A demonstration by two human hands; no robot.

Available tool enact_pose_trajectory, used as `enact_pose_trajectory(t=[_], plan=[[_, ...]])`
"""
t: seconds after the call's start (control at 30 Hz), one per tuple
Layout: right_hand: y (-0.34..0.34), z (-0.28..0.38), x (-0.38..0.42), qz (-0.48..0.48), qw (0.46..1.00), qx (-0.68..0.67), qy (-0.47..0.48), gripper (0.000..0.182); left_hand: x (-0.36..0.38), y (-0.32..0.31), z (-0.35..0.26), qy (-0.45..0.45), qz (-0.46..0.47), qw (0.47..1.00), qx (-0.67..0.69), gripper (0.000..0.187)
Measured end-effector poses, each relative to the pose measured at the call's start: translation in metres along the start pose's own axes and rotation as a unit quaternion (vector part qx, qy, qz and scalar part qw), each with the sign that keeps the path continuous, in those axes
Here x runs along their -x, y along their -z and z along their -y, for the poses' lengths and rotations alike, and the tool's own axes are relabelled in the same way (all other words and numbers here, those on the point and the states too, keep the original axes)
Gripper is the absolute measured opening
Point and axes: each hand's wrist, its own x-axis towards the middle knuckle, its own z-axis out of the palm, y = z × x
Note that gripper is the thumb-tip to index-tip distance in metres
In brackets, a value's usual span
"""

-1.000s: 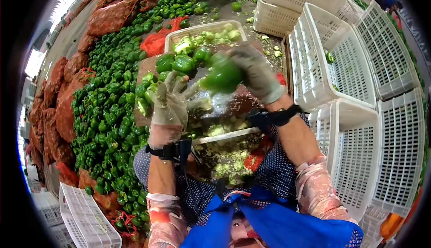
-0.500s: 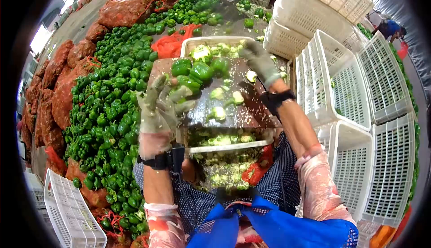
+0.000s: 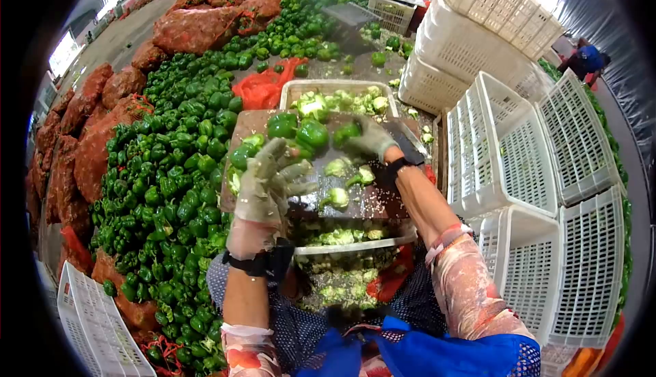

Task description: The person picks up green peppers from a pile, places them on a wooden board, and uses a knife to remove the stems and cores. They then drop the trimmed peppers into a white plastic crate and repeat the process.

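My left hand (image 3: 268,184), in a pale glove, is over the left part of the dark board (image 3: 389,196), its fingers spread and empty. Beside its fingertips lie whole green peppers (image 3: 312,133). At the board's upper right my gloved right hand (image 3: 372,138) touches a green pepper (image 3: 346,134) with its fingers curved round it. Pale green pepper cores (image 3: 335,198) and scattered seeds lie on the board between and below the hands. Behind the board stands a white tray (image 3: 335,85) with pepper cores; a second tray (image 3: 348,246) with pale pieces shows under its near edge.
A large heap of green peppers (image 3: 164,199) lies at the left, with red mesh sacks (image 3: 85,155) beyond. White crates (image 3: 502,148) stand at the right, and another crate (image 3: 102,326) at the lower left. A person (image 3: 586,59) bends over at the far right.
My right hand has come down and left from above the far tray's right end to a pepper on the board. My left hand has shifted slightly right. The view has tilted up a little.
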Motion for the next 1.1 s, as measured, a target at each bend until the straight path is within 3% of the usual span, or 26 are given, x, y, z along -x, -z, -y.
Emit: enact_pose_trajectory(t=[0.03, 0.1, 0.13, 0.17, 0.23, 0.3, 0.33, 0.37, 0.4, 0.43, 0.47, 0.5, 0.53, 0.6, 0.63, 0.67, 0.7, 0.83, 0.87, 1.0, 1.1], plan=[[-0.002, -0.012, 0.001, -0.038, 0.999, -0.001, 0.032, 0.077, 0.0, 0.001, 0.003, 0.017, -0.005, 1.0, 0.0, 0.067], [0.014, 0.003, 0.035, -0.032, 0.987, -0.156, -0.035, 0.075, -0.001, -0.005, 0.0, 0.047, -0.028, 0.998, -0.014, 0.065], [-0.005, -0.03, 0.021, -0.035, 0.955, -0.295, -0.017, 0.068, -0.004, 0.001, 0.007, 0.042, -0.041, 0.998, 0.017, 0.057], [0.014, -0.008, 0.045, 0.001, 0.931, -0.36, -0.064, 0.055, -0.003, 0.0, 0.011, 0.028, -0.038, 0.999, 0.026, 0.055], [0.008, -0.017, 0.058, 0.129, 0.777, -0.615, 0.033, 0.044, -0.011, 0.006, 0.022, 0.06, -0.061, 0.996, 0.037, 0.054], [0.005, 0.012, 0.085, 0.165, 0.635, -0.753, 0.054, 0.041, -0.016, 0.0, 0.032, 0.09, -0.108, 0.989, 0.038, 0.043], [0.002, 0.012, 0.085, 0.186, 0.644, -0.74, 0.053, 0.046, -0.017, 0.0, 0.041, 0.097, -0.104, 0.989, 0.048, 0.04], [0.018, 0.039, 0.103, 0.292, 0.597, -0.738, 0.117, 0.047, -0.017, 0.001, 0.05, 0.103, -0.099, 0.988, 0.057, 0.038], [0.017, 0.054, 0.113, 0.278, 0.641, -0.708, 0.104, 0.048, -0.017, 0.003, 0.056, 0.116, -0.081, 0.987, 0.07, 0.044], [0.012, 0.063, 0.118, 0.262, 0.683, -0.675, 0.091, 0.048, -0.013, 0.015, 0.064, 0.133, 0.043, 0.947, 0.289, 0.052], [0.011, 0.07, 0.118, 0.221, 0.821, -0.52, 0.087, 0.047, -0.004, 0.007, 0.053, 0.199, 0.154, 0.848, 0.466, 0.06], [0.014, 0.074, 0.129, 0.171, 0.887, -0.417, 0.098, 0.047, 0.008, -0.007, 0.044, 0.136, 0.106, 0.95, 0.26, 0.066], [0.02, 0.077, 0.134, 0.138, 0.911, -0.373, 0.114, 0.047, 0.006, -0.009, 0.044, 0.137, 0.02, 0.942, 0.307, 0.066], [0.015, 0.069, 0.13, 0.031, 0.95, -0.266, 0.158, 0.046, 0.012, -0.015, 0.041, 0.11, -0.008, 0.962, 0.251, 0.063], [0.007, 0.06, 0.126, -0.041, 0.962, -0.202, 0.18, 0.044, 0.017, -0.02, 0.039, 0.102, -0.026, 0.969, 0.223, 0.062], [0.017, 0.066, 0.133, -0.006, 0.974, -0.197, 0.111, 0.054, 0.015, -0.013, 0.037, 0.139, -0.035, 0.967, 0.211, 0.06], [0.016, 0.062, 0.132, -0.07, 0.958, -0.177, 0.215, 0.053, 0.015, -0.009, 0.038, 0.154, -0.041, 0.966, 0.202, 0.06], [0.018, 0.058, 0.135, -0.077, 0.915, -0.283, 0.276, 0.04, 0.004, -0.017, 0.038, 0.11, -0.016, 0.978, 0.177, 0.062], [0.021, 0.062, 0.14, -0.092, 0.911, -0.267, 0.299, 0.036, 0.005, -0.026, 0.032, 0.089, 0.023, 0.985, 0.148, 0.062], [0.018, 0.063, 0.142, -0.12, 0.916, -0.194, 0.33, 0.041, -0.003, -0.015, 0.044, 0.091, 0.023, 0.99, 0.106, 0.066], [0.021, 0.067, 0.146, -0.161, 0.91, -0.1, 0.369, 0.046, 0.002, -0.014, 0.05, 0.081, -0.05, 0.995, 0.035, 0.069]])
